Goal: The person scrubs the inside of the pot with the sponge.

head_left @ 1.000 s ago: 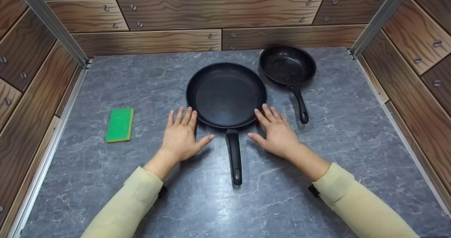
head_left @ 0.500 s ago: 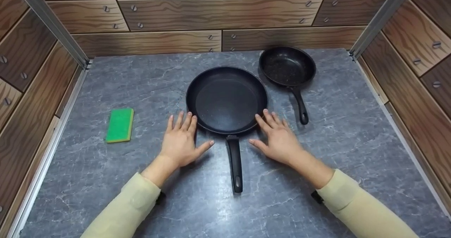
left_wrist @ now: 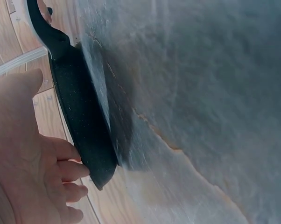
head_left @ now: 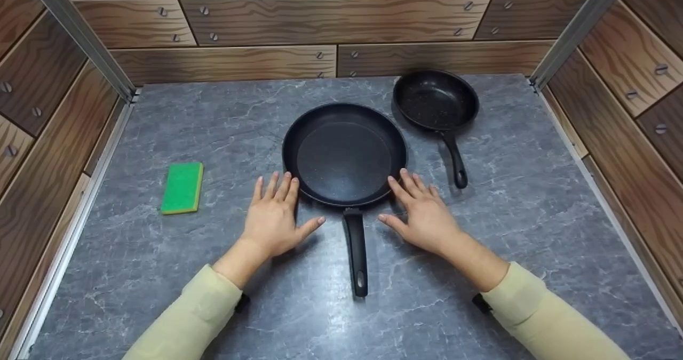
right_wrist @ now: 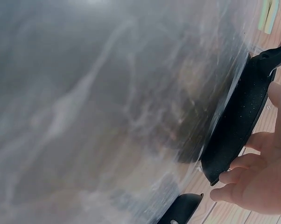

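A large black frying pan [head_left: 344, 160] lies in the middle of the table, its handle [head_left: 356, 253] pointing toward the person. On its left side the left hand [head_left: 272, 221] has its fingers spread, the index fingertip at the rim. The right hand [head_left: 427, 216] mirrors this on the right, fingertips by the rim and thumb out toward the handle. Neither hand curls round anything. In the left wrist view the pan's side [left_wrist: 82, 112] stands close to the fingertips; the right wrist view likewise has the pan wall [right_wrist: 236, 123] beside the fingers.
Behind and to the right sits a smaller black frying pan [head_left: 436, 101], its handle also facing the person. A green and yellow sponge [head_left: 182, 188] lies at the left on the grey marbled table [head_left: 213, 120]. Wood-patterned walls [head_left: 331, 18] enclose the back and sides.
The large frying pan has slid a little toward the person, along with both hands, mostly in the first half second. The small frying pan and sponge stay in place.
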`<state>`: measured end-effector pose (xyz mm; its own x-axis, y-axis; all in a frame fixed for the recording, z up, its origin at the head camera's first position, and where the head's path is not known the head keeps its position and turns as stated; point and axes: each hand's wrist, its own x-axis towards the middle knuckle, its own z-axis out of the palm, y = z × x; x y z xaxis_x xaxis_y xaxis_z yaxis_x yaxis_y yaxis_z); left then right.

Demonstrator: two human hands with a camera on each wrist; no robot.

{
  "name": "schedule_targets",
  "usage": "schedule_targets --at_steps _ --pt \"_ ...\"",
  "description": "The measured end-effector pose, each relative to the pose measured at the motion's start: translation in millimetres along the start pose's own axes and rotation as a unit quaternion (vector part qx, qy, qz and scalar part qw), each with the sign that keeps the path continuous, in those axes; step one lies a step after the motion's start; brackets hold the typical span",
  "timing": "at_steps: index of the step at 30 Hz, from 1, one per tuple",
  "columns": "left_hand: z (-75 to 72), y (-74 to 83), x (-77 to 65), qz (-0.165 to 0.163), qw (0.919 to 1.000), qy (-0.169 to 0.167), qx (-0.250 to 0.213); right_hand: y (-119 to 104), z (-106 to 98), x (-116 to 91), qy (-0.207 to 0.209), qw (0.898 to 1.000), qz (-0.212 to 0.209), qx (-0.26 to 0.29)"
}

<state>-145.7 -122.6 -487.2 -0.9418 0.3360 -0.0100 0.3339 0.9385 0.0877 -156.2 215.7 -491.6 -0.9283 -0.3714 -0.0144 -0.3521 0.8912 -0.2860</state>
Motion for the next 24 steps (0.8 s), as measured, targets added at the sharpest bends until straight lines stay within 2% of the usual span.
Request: schedule_targets --at_steps 4,8,13,16,18,22,24 --pt "0.3 -0.6 0.2 -0.001 1.0000 0.003 0.002 -1 -1 0 0.003 1.000 0.010 0.028" --pt "0.4 -0.8 0.3 0.000 1.0000 0.004 -0.001 -6 -1 -3 0.038 0.996 0.015 0.078" --pt "-1.5 -1.7 -0.9 0.001 0.9998 0.009 -0.016 -17 -4 -11 0.096 0.982 0.006 0.162" --pt "-3.2 -5.7 -2.8 -0.001 0.9994 0.018 -0.028 -25 -7 -16 0.109 0.971 0.017 0.213" --pt "-4.4 -10.6 -4.1 -0.006 0.9992 0.024 -0.031 -31 -8 -19 0.102 0.957 0.031 0.269" --pt "-8.4 -26.3 -6.4 -0.024 0.9986 0.031 -0.036 -44 -7 -24 0.064 0.910 0.060 0.406" --pt "-11.7 -37.6 -7.1 -0.035 0.9977 0.033 -0.047 -50 -6 -25 0.049 0.890 0.076 0.448"
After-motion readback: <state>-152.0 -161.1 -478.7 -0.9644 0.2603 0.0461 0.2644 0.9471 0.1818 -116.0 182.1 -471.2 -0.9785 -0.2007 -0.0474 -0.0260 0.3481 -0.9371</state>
